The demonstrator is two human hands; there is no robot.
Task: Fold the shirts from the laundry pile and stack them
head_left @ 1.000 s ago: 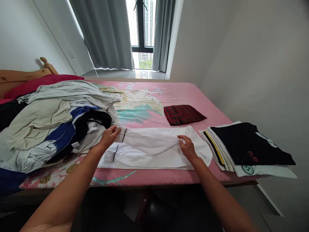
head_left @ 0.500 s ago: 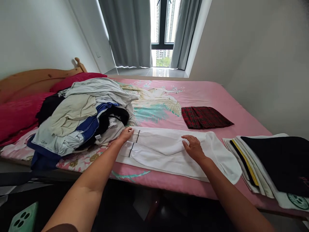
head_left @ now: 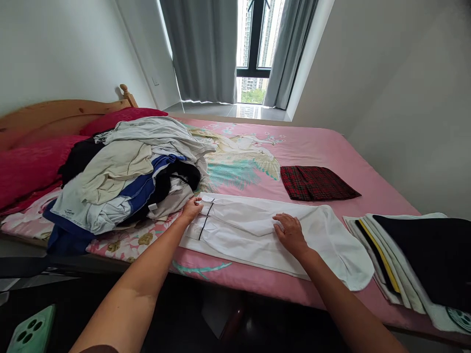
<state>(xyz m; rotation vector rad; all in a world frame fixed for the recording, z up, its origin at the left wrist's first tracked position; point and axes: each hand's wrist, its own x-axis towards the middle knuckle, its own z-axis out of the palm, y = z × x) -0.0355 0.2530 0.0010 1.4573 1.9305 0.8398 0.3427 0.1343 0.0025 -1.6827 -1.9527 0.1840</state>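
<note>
White cloth, smooth with a few soft creases, makes up the long flat white garment [head_left: 253, 218] that lies along the near edge of the bed, on a pink printed bedsheet [head_left: 316, 142]. Thin black lines cross the garment near its left end, while its right end is wide and rounded.

The left hand [head_left: 192, 210] is at the garment's far left corner, its fingertips at the edge of the cloth; whether they are clamped on it cannot be told. The right hand [head_left: 290, 234] is palm down over the middle of the garment, its fingers slightly bent and the thumb apart from them; whether it touches the cloth is unclear.

Just beyond the garment, to the right, lies a flat red-and-black plaid cloth [head_left: 318, 184]. Near the garment's rounded end is a stack of folded clothes in white, cream, yellow and black [head_left: 399, 279], with a folded black garment [head_left: 427, 255] on top. To the left of the garment rises a loose heap of pale grey, cream, blue and black clothes [head_left: 114, 171], with deep red pillows [head_left: 33, 166] behind it, against a light brown wooden headboard [head_left: 55, 115]. Grey curtains [head_left: 202, 54] hang at a dark-framed window [head_left: 253, 73] past the bed. At the lower left corner shows a pale green phone with dark round lenses [head_left: 35, 331].
</note>
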